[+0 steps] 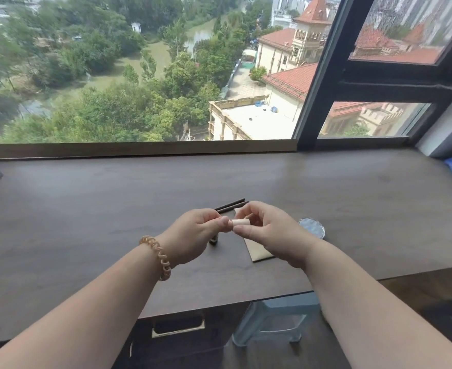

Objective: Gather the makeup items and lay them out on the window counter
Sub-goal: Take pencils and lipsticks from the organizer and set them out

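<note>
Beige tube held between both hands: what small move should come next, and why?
Probably set the beige tube down on a bare stretch of the counter, beside the rest. The left hand and right hand both pinch it in the air, while the dark pencils, beige packet and round compact already lie there.
</note>
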Demonstrator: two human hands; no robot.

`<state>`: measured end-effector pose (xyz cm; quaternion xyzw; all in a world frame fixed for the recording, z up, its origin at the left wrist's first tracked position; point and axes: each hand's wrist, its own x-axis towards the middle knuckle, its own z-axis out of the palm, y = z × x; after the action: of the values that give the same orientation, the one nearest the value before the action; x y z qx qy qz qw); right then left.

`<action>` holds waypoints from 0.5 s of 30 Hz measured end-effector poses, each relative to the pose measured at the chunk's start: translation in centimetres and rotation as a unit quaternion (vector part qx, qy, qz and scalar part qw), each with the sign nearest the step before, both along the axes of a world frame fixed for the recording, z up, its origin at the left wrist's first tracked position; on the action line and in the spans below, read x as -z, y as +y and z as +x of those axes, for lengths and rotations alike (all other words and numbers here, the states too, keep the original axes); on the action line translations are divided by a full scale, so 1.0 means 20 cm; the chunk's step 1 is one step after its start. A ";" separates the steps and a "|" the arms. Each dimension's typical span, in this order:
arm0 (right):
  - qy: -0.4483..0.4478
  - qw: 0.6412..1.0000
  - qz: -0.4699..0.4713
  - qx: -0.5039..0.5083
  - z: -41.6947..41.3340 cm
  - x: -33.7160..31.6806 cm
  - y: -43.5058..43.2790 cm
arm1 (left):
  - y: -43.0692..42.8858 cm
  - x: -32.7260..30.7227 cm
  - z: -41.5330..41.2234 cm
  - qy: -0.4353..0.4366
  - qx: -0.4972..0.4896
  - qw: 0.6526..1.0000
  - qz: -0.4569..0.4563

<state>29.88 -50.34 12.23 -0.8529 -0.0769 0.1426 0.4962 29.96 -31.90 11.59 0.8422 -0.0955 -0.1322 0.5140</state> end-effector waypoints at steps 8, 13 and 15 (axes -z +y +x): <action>-0.013 0.996 -0.084 -0.040 0.00 0.04 0.04 | 0.01 0.03 -0.04 0.035 0.000 0.999 0.004; -0.094 0.984 -0.140 -0.055 0.01 0.06 0.05 | 0.05 0.00 -0.07 0.081 -0.023 0.996 0.043; -0.165 0.963 -0.204 -0.066 0.02 0.06 0.06 | 0.05 -0.01 -0.07 0.091 -0.034 0.994 0.045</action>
<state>30.27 -49.08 11.00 -0.9410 -0.1825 0.0450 0.2812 28.58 -30.84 11.81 0.8518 -0.0136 -0.1950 0.4860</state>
